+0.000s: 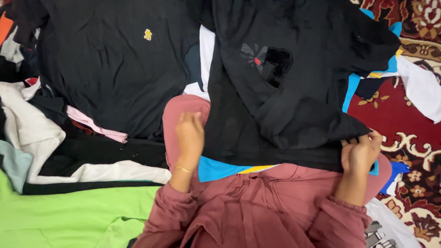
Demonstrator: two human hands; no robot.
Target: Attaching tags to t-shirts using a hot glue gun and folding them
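The mauve sleeves (257, 216) lead to both hands, left hand (189, 133) and right hand (360, 154), pinching a black shirt (285, 96) whose loose edge could slip crooked.

The floor is covered by a red patterned carpet (404, 119), seen bare at the right. Clothes are heaped on it: black shirts (115, 69), a green garment (69, 216), white pieces (422, 87) and blue fabric (353, 87).
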